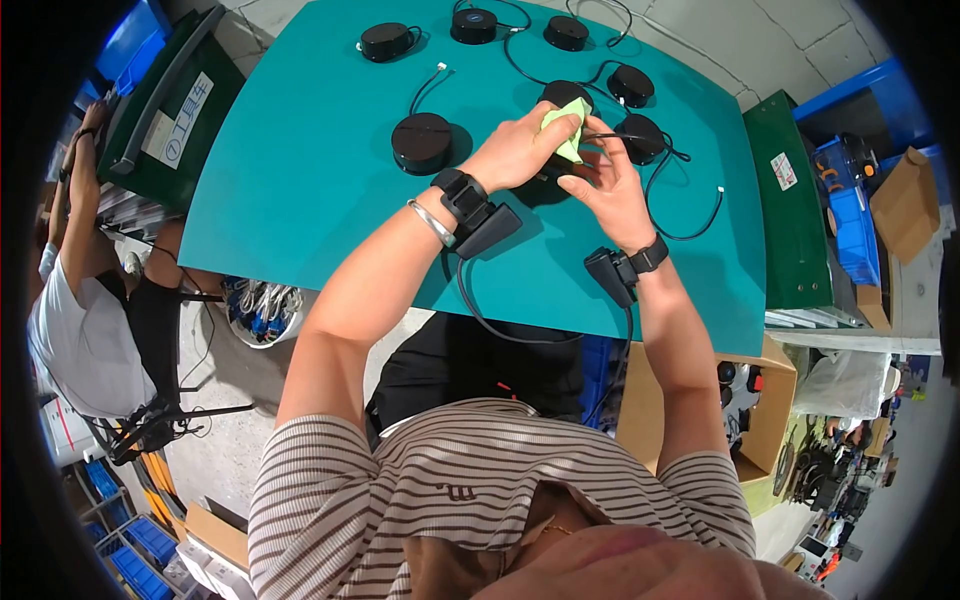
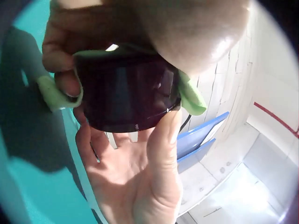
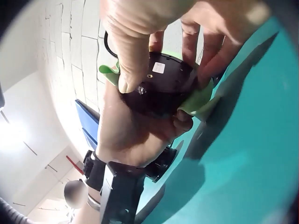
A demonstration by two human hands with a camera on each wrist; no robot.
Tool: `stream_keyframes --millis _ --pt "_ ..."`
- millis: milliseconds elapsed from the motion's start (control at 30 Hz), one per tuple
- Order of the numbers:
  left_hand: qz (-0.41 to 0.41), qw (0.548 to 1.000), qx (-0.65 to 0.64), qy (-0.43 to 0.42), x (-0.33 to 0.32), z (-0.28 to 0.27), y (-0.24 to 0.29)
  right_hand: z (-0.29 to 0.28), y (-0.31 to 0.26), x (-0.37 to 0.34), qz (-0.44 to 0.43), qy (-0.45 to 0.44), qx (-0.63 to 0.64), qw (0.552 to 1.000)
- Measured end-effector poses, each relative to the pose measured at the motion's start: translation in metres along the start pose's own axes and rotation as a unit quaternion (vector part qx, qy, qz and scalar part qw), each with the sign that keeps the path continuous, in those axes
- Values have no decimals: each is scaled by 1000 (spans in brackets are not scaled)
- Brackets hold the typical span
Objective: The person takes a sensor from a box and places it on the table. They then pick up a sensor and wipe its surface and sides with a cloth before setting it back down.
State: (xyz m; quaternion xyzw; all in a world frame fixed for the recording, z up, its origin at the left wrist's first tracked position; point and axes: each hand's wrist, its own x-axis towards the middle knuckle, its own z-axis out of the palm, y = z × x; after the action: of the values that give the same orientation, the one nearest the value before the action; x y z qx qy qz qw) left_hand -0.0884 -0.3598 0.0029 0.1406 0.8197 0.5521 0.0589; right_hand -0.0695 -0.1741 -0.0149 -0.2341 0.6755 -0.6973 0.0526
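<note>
Both hands hold one round black puck-shaped device [image 2: 126, 93] above the table. My left hand [image 1: 515, 150] grips it through a light green cloth [image 1: 566, 130], which wraps its side. My right hand [image 1: 617, 195] steadies it from the opposite side, its thumb pressing on the flat face in the right wrist view and its fingers around the far rim. That face carries a small white label [image 3: 158, 68] and a small brass-coloured hole. A black cable runs by the right hand's fingers. From above, hands and cloth hide most of the device.
Several similar black pucks with cables lie on the green table [image 1: 330, 190], one puck [image 1: 422, 143] left of the hands. A loose cable end [image 1: 720, 190] lies at the right. Green crates [image 1: 790, 210] flank the table. Another person [image 1: 95, 330] sits at the left.
</note>
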Motion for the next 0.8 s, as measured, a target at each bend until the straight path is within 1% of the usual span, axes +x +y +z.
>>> stream_keyframes --millis 67,100,167,200,267,400,433,467,500,567,600,667,700,767,800 --pt "-15 997 -73 -4 1 2 -3 0 2 1 -63 2 -70 996" --pt "-16 997 -73 -4 1 2 -3 1 1 1 -63 2 -70 996" --pt "-42 990 -135 -26 0 2 -4 4 -5 0 -91 9 -141 986" --pt "-42 990 -135 -26 0 2 -4 4 -6 0 -91 10 -141 986" --pt "-50 980 -187 -36 0 1 -1 3 -8 0 -105 15 -217 970" --pt "-65 972 -222 -32 -2 2 2 6 -9 1 -91 9 -227 970" --pt "-56 975 -213 -28 0 2 0 6 -3 2 -86 -3 -131 988" --pt "-46 978 -204 -24 1 3 -2 6 -1 3 -81 -14 -33 996" --pt "-45 978 -204 -25 0 4 -2 7 -4 2 -81 -14 -34 996" --pt "-11 991 -128 36 -1 6 -1 8 -13 0 -11 -1 58 998" --pt "-11 991 -128 36 -2 6 0 7 -14 0 -11 0 58 998" --pt "51 994 17 100 -4 5 2 5 -16 0 56 14 30 998" --pt "51 994 18 100 -4 5 3 7 -18 0 56 15 30 998" --pt "83 988 42 121 -5 7 5 10 -23 0 131 -9 63 989" --pt "84 988 42 121 -5 8 5 10 -22 0 131 -8 63 989"
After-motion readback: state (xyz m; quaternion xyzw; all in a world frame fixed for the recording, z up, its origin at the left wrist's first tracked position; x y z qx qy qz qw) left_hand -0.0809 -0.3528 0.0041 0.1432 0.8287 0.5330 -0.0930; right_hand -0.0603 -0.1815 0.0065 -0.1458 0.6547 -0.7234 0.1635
